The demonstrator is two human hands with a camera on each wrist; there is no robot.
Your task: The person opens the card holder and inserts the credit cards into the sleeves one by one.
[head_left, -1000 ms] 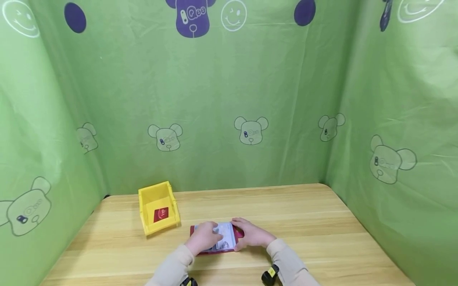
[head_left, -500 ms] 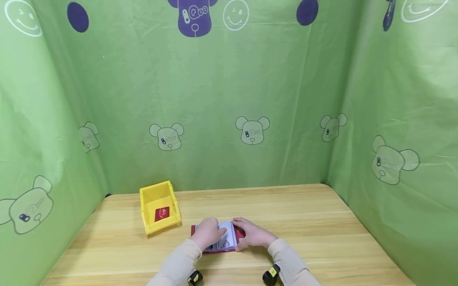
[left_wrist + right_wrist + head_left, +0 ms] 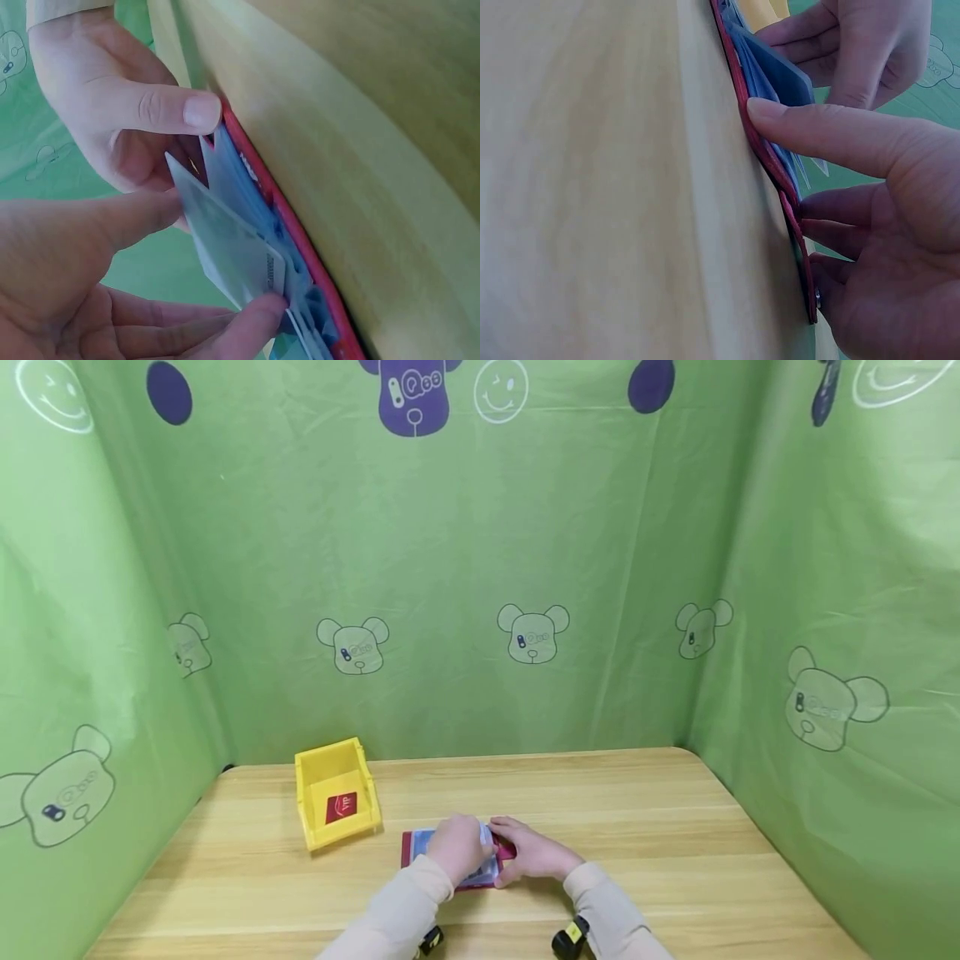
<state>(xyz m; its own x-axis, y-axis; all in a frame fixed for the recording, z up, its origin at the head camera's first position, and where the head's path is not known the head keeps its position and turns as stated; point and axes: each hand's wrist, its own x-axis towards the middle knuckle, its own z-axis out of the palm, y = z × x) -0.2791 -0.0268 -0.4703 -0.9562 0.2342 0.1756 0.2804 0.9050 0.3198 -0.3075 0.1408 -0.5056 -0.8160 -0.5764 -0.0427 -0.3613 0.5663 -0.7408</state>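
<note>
A red card holder (image 3: 407, 849) with clear plastic sleeves lies open on the table, in front of the person. My left hand (image 3: 456, 845) reaches over its middle. In the left wrist view the thumb and fingers pinch a clear sleeve (image 3: 229, 236), which stands tilted up from the other sleeves; a card seems to be inside it. My right hand (image 3: 536, 853) grips the holder's right end, thumb on the near edge and fingers at the far side. The red cover (image 3: 761, 142) shows edge-on in the right wrist view. The left hand hides part of the sleeves from the head view.
A yellow bin (image 3: 321, 838) stands to the left and farther back, with a red card (image 3: 342, 807) marked VIP inside. Green printed sheeting (image 3: 450, 710) encloses the wooden table (image 3: 637, 827) at the back and both sides.
My left hand has moved to the right across the holder, uncovering its left sleeves, and a sleeve now stands tilted up in its fingers. The right hand stays at the right end.
</note>
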